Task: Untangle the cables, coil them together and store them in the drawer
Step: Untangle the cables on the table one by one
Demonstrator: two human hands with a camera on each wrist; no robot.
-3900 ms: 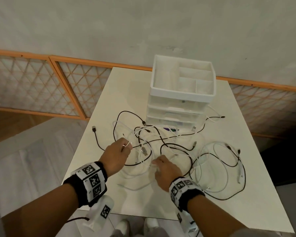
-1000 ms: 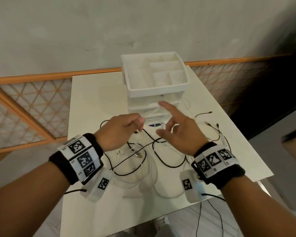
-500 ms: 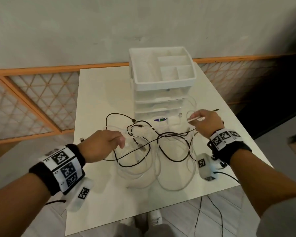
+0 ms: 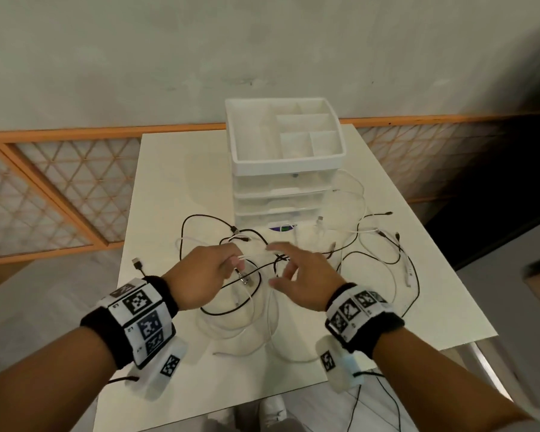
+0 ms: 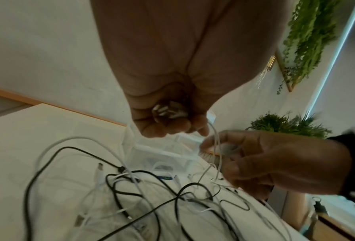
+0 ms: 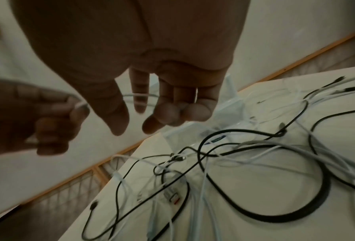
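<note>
A tangle of black cables (image 4: pixel 200 217) and white cables (image 4: pixel 363 201) lies on the white table (image 4: pixel 169 182) in front of a white drawer unit (image 4: pixel 289 165). My left hand (image 4: pixel 231 263) hovers over the middle of the tangle. It grips a bunched white cable (image 5: pixel 168 112), and one strand (image 5: pixel 216 138) hangs from the fist. My right hand (image 4: pixel 279 266) is close beside it with fingers spread and relaxed. The white strand (image 6: pixel 140 94) runs from the left hand across the right index finger (image 6: pixel 140 104); nothing is gripped there.
The drawer unit's drawers look closed under an open top tray with compartments. A USB plug (image 4: pixel 136 261) lies near the table's left edge. An orange-framed lattice screen (image 4: pixel 60 188) stands behind. Cables spread to the table's right side (image 4: pixel 406 269).
My right hand left the spot near the drawers and came back to the middle, now spread beside the left hand. The left hand rose slightly, still gripping the white cable.
</note>
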